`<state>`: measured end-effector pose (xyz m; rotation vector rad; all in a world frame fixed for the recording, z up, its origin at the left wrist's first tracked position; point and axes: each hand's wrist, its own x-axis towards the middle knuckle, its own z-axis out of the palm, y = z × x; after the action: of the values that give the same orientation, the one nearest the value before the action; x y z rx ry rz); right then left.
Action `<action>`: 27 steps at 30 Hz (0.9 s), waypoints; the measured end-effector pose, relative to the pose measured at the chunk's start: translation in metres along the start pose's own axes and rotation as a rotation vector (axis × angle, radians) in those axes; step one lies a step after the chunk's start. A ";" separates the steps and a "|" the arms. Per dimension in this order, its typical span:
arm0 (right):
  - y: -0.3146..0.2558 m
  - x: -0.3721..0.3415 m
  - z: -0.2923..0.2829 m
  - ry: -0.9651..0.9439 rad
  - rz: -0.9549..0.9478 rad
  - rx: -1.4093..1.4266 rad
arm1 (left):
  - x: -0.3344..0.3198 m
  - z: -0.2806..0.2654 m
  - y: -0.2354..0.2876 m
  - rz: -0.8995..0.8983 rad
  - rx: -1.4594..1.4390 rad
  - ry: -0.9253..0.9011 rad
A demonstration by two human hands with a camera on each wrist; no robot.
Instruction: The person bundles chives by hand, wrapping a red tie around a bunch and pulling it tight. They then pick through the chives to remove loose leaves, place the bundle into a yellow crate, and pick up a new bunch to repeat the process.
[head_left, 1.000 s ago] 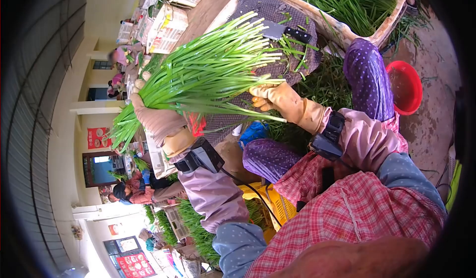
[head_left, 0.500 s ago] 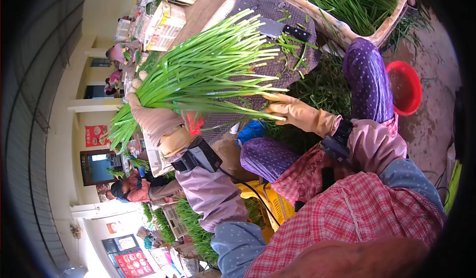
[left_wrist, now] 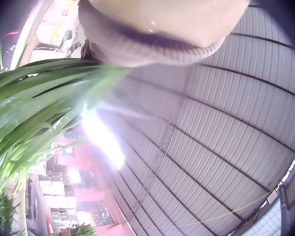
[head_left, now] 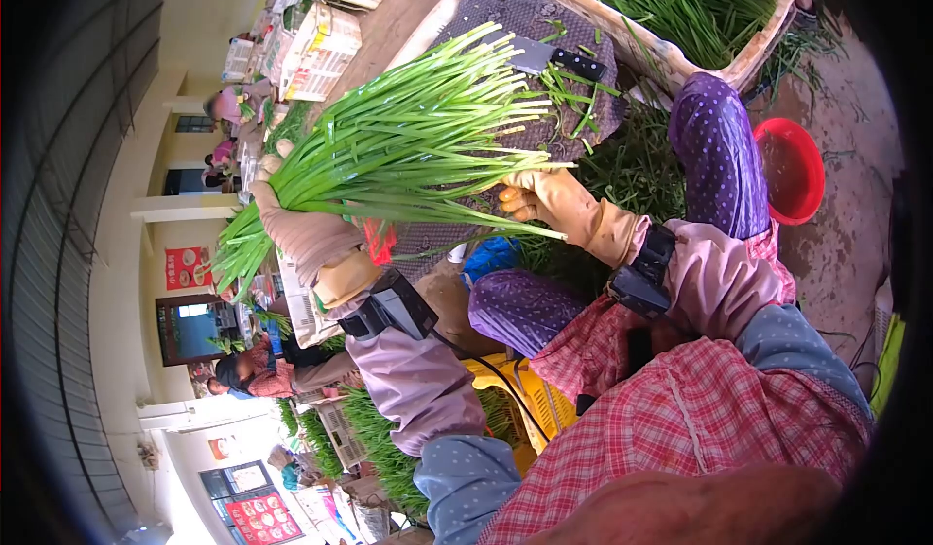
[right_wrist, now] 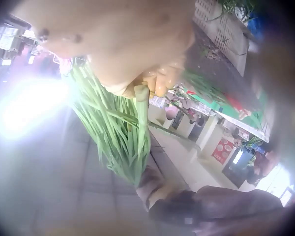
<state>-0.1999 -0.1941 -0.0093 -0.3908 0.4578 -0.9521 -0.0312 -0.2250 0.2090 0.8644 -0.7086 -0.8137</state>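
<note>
A large bunch of green garlic chives (head_left: 389,137) spreads across the head view, its pale stalk ends fanned to the right. My gloved left hand (head_left: 301,229) grips it around the leafy end; in the left wrist view, leaves (left_wrist: 39,103) run out from under that glove. At the stalk ends, my right hand (head_left: 569,210), in a tan rubber glove, has its fingers curled and pinches a few lower stalks. The right wrist view shows its curled fingertips (right_wrist: 162,81) beside a thick stalk end (right_wrist: 141,93).
Under the bunch lies a dark textured mat (head_left: 593,49) with a cleaver (head_left: 554,59) and cut scraps (head_left: 573,93). A white crate (head_left: 680,64) of chives stands beyond. On the right is a red basin (head_left: 792,171), and a yellow crate (head_left: 544,399) sits by the lap.
Half a second ago my right hand reached out with straighter fingers at a lower stalk tip. Now it has shifted slightly left and its fingers are curled in. The left hand keeps its grip.
</note>
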 end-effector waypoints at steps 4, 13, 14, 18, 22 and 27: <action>-0.011 -0.009 -0.004 0.020 -0.026 -0.297 | 0.001 0.000 0.004 -0.059 -0.128 0.031; -0.008 -0.019 -0.036 -0.025 -0.007 -0.241 | 0.029 -0.037 0.012 -0.102 -0.157 -0.200; -0.009 -0.021 -0.032 -0.005 0.033 -0.302 | 0.031 -0.040 0.012 -0.105 -0.212 -0.207; 0.001 -0.020 -0.039 0.008 -0.239 -0.422 | 0.040 -0.050 0.012 -0.105 -0.155 -0.244; -0.027 -0.031 -0.016 0.034 -0.660 -0.936 | 0.016 -0.017 0.009 -0.032 -0.074 0.012; -0.026 -0.016 -0.006 0.064 -0.814 -1.104 | 0.019 -0.013 0.006 -0.040 -0.103 0.051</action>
<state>-0.2289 -0.1945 0.0025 -1.6378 0.9009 -1.4320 -0.0090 -0.2341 0.2117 0.8061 -0.6009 -0.8532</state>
